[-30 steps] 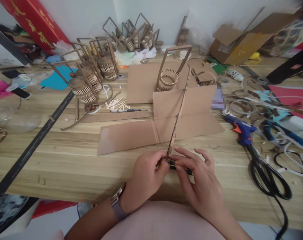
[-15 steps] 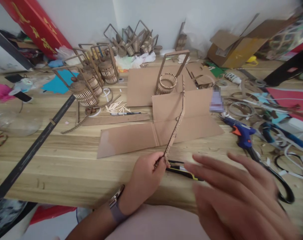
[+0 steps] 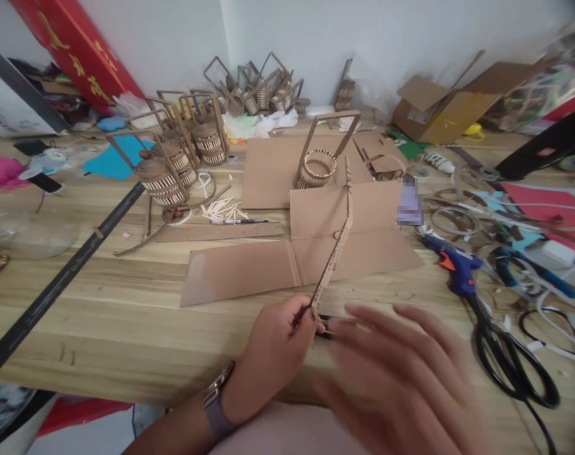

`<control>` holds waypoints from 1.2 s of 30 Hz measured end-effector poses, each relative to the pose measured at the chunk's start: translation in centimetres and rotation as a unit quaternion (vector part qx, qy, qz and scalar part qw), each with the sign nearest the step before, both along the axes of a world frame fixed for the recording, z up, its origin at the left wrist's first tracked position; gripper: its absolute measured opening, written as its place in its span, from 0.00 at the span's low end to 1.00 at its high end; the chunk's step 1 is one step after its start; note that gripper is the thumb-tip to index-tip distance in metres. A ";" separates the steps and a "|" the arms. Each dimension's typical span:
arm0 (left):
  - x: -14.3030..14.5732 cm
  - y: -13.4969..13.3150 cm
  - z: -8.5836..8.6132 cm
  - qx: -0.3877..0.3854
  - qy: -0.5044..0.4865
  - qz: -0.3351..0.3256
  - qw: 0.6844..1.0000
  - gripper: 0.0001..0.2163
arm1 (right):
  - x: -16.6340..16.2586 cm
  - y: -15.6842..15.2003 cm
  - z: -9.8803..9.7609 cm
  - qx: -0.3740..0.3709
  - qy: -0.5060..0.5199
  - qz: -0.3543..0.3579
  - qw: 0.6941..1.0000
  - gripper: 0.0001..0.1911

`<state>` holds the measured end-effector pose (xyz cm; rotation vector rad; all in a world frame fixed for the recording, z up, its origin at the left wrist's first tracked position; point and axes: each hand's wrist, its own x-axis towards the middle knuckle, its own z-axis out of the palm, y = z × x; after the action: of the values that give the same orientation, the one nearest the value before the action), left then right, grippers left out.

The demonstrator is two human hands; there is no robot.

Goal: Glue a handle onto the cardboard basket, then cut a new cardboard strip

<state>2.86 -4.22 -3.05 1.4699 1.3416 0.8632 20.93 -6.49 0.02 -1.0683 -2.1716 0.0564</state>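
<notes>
My left hand (image 3: pixel 278 347), with a watch on its wrist, pinches the near end of a long narrow cardboard strip (image 3: pixel 333 256). The strip shows a corrugated edge, bends partway and reaches away over a folded cardboard sheet (image 3: pixel 242 272). Just to the right, my right hand (image 3: pixel 401 366) is blurred, its fingers stretched out and holding nothing visible. Behind its fingertips lies a black tool (image 3: pixel 323 333), mostly hidden. Beyond the sheet stands a small round basket (image 3: pixel 318 167) with a tall square handle and pale stick slats.
Several lidded baskets (image 3: pixel 162 183) stand at left, near loose wooden sticks (image 3: pixel 221 207) and a pen (image 3: pixel 240 221). A blue glue gun (image 3: pixel 458 265), black scissors (image 3: pixel 515 360) and strip coils (image 3: pixel 455 212) crowd the right. An open carton (image 3: pixel 451 104) sits behind.
My right hand has moved left, closer to my left hand, and now covers most of the black and yellow tool. My left hand keeps its hold on the strip. The view has shifted slightly.
</notes>
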 end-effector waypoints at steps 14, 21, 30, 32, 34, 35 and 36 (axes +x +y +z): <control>0.3 -0.4 -0.1 0.158 0.137 -0.009 0.978 0.09 | -1.7 2.1 -4.1 0.056 0.048 -0.006 0.997 0.09; 0.0 -0.3 -0.3 0.262 0.118 -0.024 0.958 0.08 | -1.5 2.2 -4.1 -0.010 0.096 -0.008 0.995 0.07; -0.4 0.0 0.3 0.248 0.099 -0.057 0.962 0.07 | -1.0 2.3 -3.7 -0.062 0.158 -0.010 0.985 0.05; -0.4 -0.1 0.2 0.234 0.112 -0.055 0.964 0.07 | -1.1 2.2 -3.6 -0.049 0.139 -0.006 0.989 0.06; -0.4 -0.2 0.2 0.228 0.128 -0.053 0.964 0.07 | -1.2 2.1 -3.5 -0.034 0.117 -0.004 0.993 0.06; -0.4 -0.3 0.2 0.227 0.134 -0.053 0.963 0.07 | -1.3 2.1 -3.5 -0.024 0.108 -0.005 0.994 0.06; -0.3 -0.3 0.2 0.227 0.138 -0.052 0.963 0.08 | -1.3 2.1 -3.5 -0.014 0.101 -0.006 0.995 0.06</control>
<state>2.52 -4.50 -2.83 2.0612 1.3014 0.9643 19.61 -4.40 -3.47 -1.0441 -1.9893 0.1832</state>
